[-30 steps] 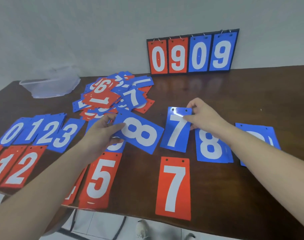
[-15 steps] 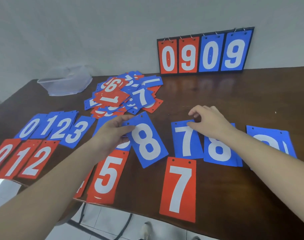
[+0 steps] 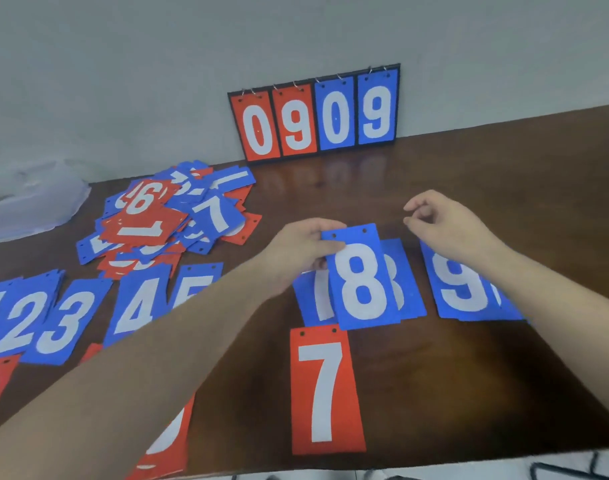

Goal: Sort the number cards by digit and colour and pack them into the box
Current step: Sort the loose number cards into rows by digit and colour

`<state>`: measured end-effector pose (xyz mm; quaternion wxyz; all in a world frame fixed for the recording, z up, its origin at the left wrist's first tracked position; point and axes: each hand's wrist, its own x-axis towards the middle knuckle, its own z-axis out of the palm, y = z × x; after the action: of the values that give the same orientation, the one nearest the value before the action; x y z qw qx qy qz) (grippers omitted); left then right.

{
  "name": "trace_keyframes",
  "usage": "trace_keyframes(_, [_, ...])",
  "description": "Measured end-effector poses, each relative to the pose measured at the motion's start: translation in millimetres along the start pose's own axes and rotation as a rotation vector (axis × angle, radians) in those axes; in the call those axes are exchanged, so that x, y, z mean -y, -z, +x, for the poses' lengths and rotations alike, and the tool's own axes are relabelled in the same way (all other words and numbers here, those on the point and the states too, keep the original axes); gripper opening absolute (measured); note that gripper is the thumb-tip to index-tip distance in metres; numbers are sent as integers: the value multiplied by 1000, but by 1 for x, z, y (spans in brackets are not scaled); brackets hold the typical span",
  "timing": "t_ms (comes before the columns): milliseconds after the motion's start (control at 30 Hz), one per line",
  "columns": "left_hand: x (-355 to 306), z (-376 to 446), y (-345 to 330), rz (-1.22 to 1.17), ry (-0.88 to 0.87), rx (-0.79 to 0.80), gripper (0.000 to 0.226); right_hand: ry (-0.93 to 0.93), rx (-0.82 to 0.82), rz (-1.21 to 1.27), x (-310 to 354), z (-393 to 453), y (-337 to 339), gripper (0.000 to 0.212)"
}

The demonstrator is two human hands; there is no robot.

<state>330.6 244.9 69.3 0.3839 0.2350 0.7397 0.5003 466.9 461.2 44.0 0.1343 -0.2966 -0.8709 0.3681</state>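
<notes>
We hold the blue 8 card (image 3: 362, 278) by its top left corner in our left hand (image 3: 298, 252), grip pinched on it, over the worktop (image 3: 469, 375) between the blue 7 pile (image 3: 311, 296) and the blue 8 pile (image 3: 405, 278). Our right hand (image 3: 448, 225) hovers near, fingers loosely curled, holding nothing. The risk we see: released here, the card would straddle both piles, hiding the 7 and muddling the digits.

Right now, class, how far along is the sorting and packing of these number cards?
Done: blue cards lie in a row by digit, from the blue 2 to the blue 9. In hand: the left hand holds a blue 8. Left: the mixed pile is unsorted, and nothing shows packed in the clear box.
</notes>
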Motion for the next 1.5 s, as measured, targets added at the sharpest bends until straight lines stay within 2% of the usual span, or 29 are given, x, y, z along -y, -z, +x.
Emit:
trace_keyframes(100, [-7,20,-25,135,-48,40,16,-47,-14,3,-12,-6,13,11])
trace_keyframes(233, [-8,40,-37,531,-147,6,18,-47,-16,14,-21,-10,19,9])
trace_keyframes(367, [1,48,-36,945,-281,-77,32,-15,8,18,-22,-8,12,9])
trace_keyframes(433, [5,46,-29,1010,-282,-115,32,12,27,16,-18,-4,4,9])
trace_keyframes(633, [26,29,29,807,-177,-237,18,81,91,33,12,9,-28,6])
trace_keyframes(867, [58,-21,125,614,-147,-385,10,121,168,35,74,14,-84,7])
trace_keyframes(1300, [124,-69,314,572,-35,-521,12,186,265,-65,191,32,-203,11])
trace_keyframes(1400, [131,-62,341,591,-92,-509,13,245,220,-152,208,45,-226,14])
trace_keyframes(1500, [132,-46,358,641,-116,-465,21,241,166,-217,219,59,-240,26])
